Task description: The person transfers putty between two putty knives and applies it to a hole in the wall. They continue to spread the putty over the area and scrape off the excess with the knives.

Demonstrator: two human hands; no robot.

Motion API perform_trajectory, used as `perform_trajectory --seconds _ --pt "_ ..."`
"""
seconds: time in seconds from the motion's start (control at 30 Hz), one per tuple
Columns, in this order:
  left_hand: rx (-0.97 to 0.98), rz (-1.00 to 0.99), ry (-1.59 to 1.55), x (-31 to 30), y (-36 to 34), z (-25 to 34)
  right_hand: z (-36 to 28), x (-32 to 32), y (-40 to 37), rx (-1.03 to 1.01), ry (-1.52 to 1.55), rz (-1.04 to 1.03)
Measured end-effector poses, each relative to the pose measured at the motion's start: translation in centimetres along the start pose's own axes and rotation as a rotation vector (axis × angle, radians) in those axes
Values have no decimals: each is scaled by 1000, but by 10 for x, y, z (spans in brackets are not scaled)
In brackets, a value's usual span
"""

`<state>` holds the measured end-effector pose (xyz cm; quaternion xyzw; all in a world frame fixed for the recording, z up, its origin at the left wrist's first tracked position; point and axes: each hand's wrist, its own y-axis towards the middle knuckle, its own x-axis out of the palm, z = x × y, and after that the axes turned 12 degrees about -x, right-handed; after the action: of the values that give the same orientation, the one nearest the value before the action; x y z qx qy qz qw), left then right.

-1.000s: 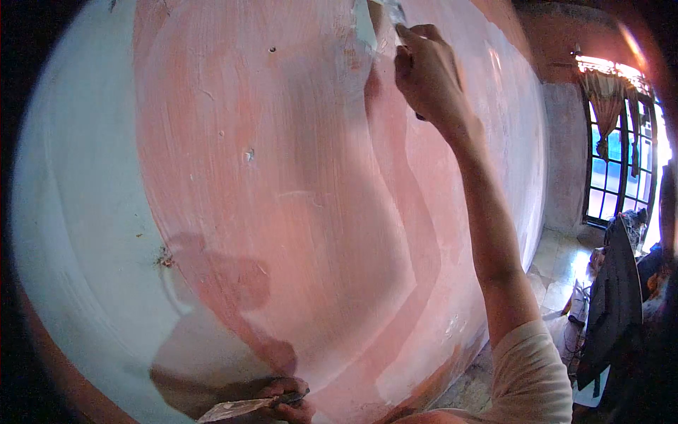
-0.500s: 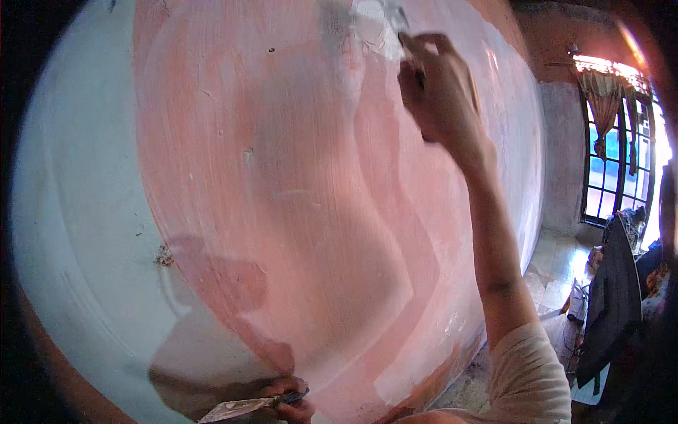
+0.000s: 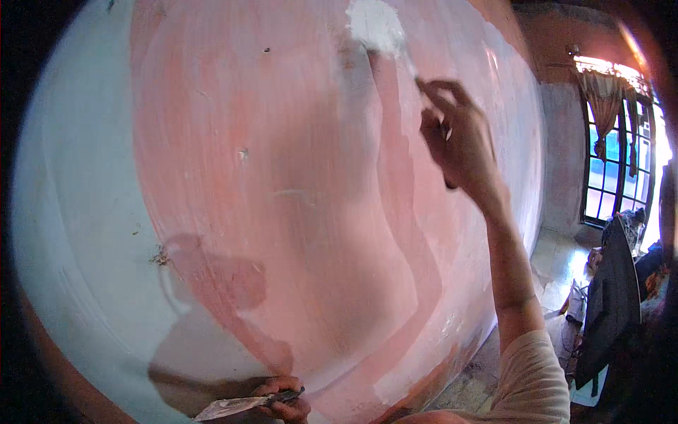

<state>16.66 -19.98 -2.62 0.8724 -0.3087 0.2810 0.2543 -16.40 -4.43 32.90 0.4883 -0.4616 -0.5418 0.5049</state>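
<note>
Two hands. Right hand [image 3: 472, 145] nearer white patch [image 3: 374, 27], which lies at eleven o'clock; fingers pinch blurred scraper [image 3: 421, 84], long axis eleven-to-five. Left hand [image 3: 288, 408] grips second scraper [image 3: 232, 407], blade toward nine.

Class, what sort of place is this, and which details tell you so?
Probably a room in a house being redecorated: the patchy pink wall bears a bright white smear, and beyond are a curtained window and a tiled floor.
</note>
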Motion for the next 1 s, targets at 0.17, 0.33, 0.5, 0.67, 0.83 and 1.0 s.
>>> perform_trajectory --seconds 0.17,0.33,0.5,0.67,0.83,1.0 --pt "13 11 -19 1 -1 -5 62 16 55 -201 -155 140" --pt "22 -3 -47 1 -1 -8 49 30 34 -287 -198 51" --pt "22 -11 -72 4 -1 -8 21 20 -21 -237 -71 29" --pt "15 -17 -79 5 -2 -12 39 5 39 -246 -205 150" --pt "0 -17 -50 4 2 -12 55 32 78 -221 -191 131" --pt "-26 6 27 3 3 -6 -4 35 56 -235 -78 -116"
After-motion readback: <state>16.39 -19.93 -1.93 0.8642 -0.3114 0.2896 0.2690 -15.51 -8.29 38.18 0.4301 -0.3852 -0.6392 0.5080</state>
